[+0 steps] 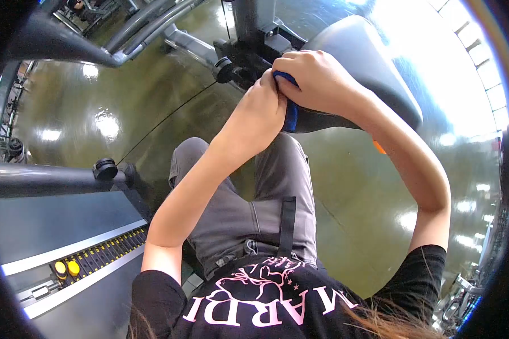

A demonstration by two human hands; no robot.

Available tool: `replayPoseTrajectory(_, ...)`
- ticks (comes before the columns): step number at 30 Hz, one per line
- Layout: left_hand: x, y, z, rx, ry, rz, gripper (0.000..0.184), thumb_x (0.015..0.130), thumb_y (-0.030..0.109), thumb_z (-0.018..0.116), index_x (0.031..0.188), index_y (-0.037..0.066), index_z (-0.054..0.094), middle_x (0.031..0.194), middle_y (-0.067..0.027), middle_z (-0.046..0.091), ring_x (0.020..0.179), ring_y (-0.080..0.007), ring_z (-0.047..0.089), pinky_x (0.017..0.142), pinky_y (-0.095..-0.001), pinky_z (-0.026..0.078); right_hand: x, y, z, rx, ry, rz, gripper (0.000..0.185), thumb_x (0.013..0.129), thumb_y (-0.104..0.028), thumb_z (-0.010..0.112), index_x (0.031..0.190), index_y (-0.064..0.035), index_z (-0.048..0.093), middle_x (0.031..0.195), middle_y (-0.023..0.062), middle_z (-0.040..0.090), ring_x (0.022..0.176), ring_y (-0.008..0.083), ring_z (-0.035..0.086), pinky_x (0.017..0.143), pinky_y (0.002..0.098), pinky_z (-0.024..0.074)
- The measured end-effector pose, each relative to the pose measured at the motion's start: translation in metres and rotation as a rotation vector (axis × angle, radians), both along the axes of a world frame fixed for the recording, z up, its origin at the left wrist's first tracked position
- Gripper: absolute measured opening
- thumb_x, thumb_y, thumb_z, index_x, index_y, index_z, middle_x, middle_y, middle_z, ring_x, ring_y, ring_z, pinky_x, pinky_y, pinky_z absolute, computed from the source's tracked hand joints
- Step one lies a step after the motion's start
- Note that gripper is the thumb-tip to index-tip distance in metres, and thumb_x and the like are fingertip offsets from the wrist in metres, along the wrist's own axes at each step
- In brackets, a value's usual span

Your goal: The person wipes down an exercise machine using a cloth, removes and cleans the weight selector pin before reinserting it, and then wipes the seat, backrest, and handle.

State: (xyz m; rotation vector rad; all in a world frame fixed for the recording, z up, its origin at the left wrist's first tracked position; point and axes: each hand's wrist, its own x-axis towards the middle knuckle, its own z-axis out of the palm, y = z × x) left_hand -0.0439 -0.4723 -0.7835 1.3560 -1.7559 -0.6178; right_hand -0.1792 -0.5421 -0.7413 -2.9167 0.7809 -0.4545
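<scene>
A dark blue cloth (291, 116) lies bunched at the near left edge of a grey-black padded seat (356, 51). My right hand (316, 79) is over the seat's edge, its fingers curled round the top of the cloth. Pressed against it from the left, my left hand (261, 107) closes on the same cloth, with its fingertips partly hidden. The two hands touch each other. Below them are my knees in grey trousers (283, 175).
Behind the hands stands a black machine post (254, 34) with a round black knob (225, 69). A thin cable crosses the floor to a black pulley (104, 169) at left. A weight stack with yellow pins (73, 268) is at lower left.
</scene>
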Motion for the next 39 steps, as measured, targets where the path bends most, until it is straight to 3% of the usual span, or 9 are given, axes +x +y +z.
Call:
replayPoseTrajectory(4,-0.012,-0.026,0.011,-0.052,-0.144,0.024,0.025,0.087,0.015,0.04,0.092,-0.009,0.046,0.084,-0.0316,0.055,0.084,-0.0457,0.054,0.076,-0.0479,0.045,-0.016,-0.028,0.0,0.008,-0.143,0.01,0.021,0.077,-0.023,0.053,0.077,-0.0022,0.057,0.078,0.0175,0.06,0.073,0.0357,0.058,0.068,0.0425,0.0483)
replayPoseTrajectory(11,-0.057,-0.122,0.037,0.003,-0.469,-0.109,0.031,0.08,0.014,0.039,0.093,-0.008,0.055,0.095,-0.032,0.056,0.095,-0.042,0.054,0.084,-0.0448,0.044,-0.069,-0.115,-0.002,-0.282,-0.059,-0.092,0.026,0.078,-0.024,0.057,0.098,-0.008,0.062,0.09,0.019,0.061,0.08,0.0359,0.061,0.072,0.0422,0.0502)
replayPoseTrajectory(14,-0.081,-0.168,0.043,0.05,-0.536,-0.156,0.035,0.08,0.017,0.038,0.093,-0.009,0.057,0.101,-0.0308,0.056,0.099,-0.04,0.054,0.088,-0.0436,0.042,-0.084,-0.14,0.009,-0.081,0.042,-0.279,0.018,0.079,-0.016,0.05,0.085,-0.0021,0.06,0.09,0.0165,0.06,0.083,0.0306,0.056,0.075,0.0375,0.0442)
replayPoseTrajectory(16,-0.091,-0.266,-0.014,-0.113,-0.548,-0.185,0.038,0.082,0.02,0.038,0.1,-0.009,0.054,0.103,-0.0316,0.055,0.102,-0.0404,0.052,0.09,-0.0444,0.041,-0.106,-0.19,-0.014,-0.051,-0.063,-0.214,0.023,0.083,-0.018,0.046,0.086,0.0002,0.059,0.088,0.0201,0.06,0.086,0.0318,0.058,0.076,0.0388,0.0444)
replayPoseTrajectory(17,-0.105,-0.279,-0.018,-0.294,-0.609,-0.365,0.025,0.073,0.004,0.045,0.09,-0.002,0.063,0.095,-0.0232,0.06,0.091,-0.0316,0.059,0.082,-0.0364,0.045,-0.119,-0.212,-0.021,-0.096,-0.07,-0.135,0.022,0.083,-0.017,0.046,0.087,0.0001,0.06,0.09,0.0192,0.061,0.086,0.0322,0.058,0.076,0.0388,0.0445)
replayPoseTrajectory(22,-0.127,-0.28,0.005,-0.346,-0.445,-0.287,0.025,0.074,0.007,0.043,0.081,-0.001,0.065,0.091,-0.0234,0.061,0.088,-0.0315,0.061,0.08,-0.0375,0.046,-0.143,-0.237,-0.02,0.148,-0.21,-0.262,0.022,0.081,-0.016,0.049,0.091,-0.0002,0.061,0.091,0.0173,0.062,0.087,0.0296,0.058,0.08,0.0375,0.0438)
replayPoseTrajectory(25,-0.128,-0.279,0.004,-0.353,-0.394,-0.319,0.026,0.075,0.008,0.042,0.085,-0.001,0.065,0.094,-0.0237,0.06,0.091,-0.0321,0.06,0.081,-0.0381,0.046,-0.145,-0.222,-0.013,-0.145,-0.091,-0.096,0.025,0.083,-0.018,0.048,0.096,-0.0009,0.061,0.097,0.0162,0.061,0.091,0.0218,0.056,0.082,0.0337,0.0426)
replayPoseTrajectory(28,-0.127,-0.279,0.008,-0.335,-0.372,-0.349,0.028,0.076,0.008,0.041,0.089,-0.002,0.064,0.096,-0.024,0.06,0.093,-0.0327,0.059,0.081,-0.0386,0.046,-0.132,-0.204,-0.002,0.289,-0.259,-0.281,0.027,0.085,-0.019,0.046,0.098,-0.0004,0.06,0.097,0.0165,0.061,0.093,0.0225,0.056,0.083,0.0343,0.0425)
replayPoseTrajectory(39,-0.097,-0.313,-0.005,0.129,-0.43,-0.212,0.038,0.082,0.019,0.037,0.099,-0.009,0.056,0.102,-0.0318,0.055,0.101,-0.039,0.054,0.087,-0.0441,0.043,-0.105,-0.243,-0.019,0.011,-0.185,-0.368,0.024,0.079,-0.021,0.049,0.091,-0.0038,0.06,0.095,0.0175,0.061,0.09,0.034,0.057,0.079,0.0392,0.0446)
